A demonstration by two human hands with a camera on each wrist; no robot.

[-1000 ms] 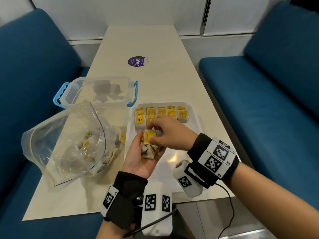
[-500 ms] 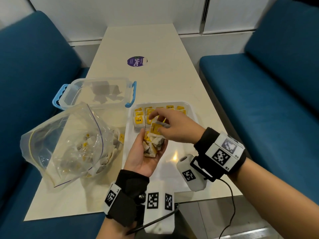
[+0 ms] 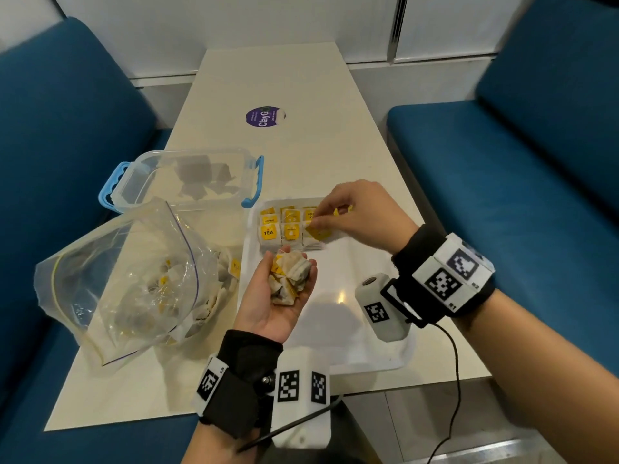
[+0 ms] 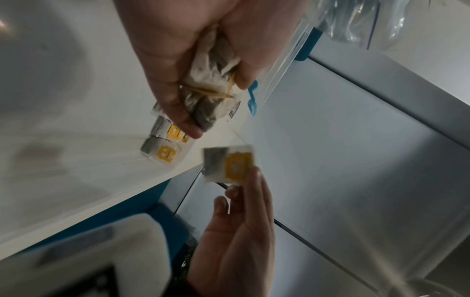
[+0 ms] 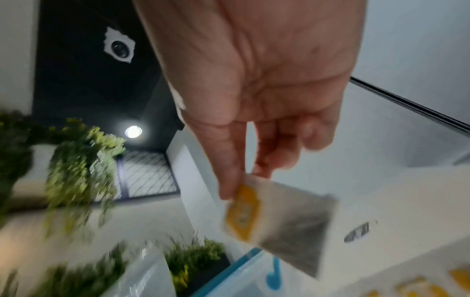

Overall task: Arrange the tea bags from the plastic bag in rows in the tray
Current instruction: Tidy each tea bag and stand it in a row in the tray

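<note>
Tea bag [image 3: 317, 233] (yellow tag), pinched by right hand [image 3: 360, 216]

Yellow-tagged tea bags [image 3: 291, 227], white tray [image 3: 338, 360], seemingly blue-handled box [image 3: 187, 177].

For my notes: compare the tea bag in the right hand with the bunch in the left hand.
The right hand pinches one flat tea bag by its fingertips over the tray; the left hand cups a crumpled bunch of several in its palm. Both are pale bags with yellow tags.

Left hand [image 3: 273, 298] palm up, fingers cupped and gripping, right hand [image 3: 360, 214] reaching forward, fingertips pinching
</note>
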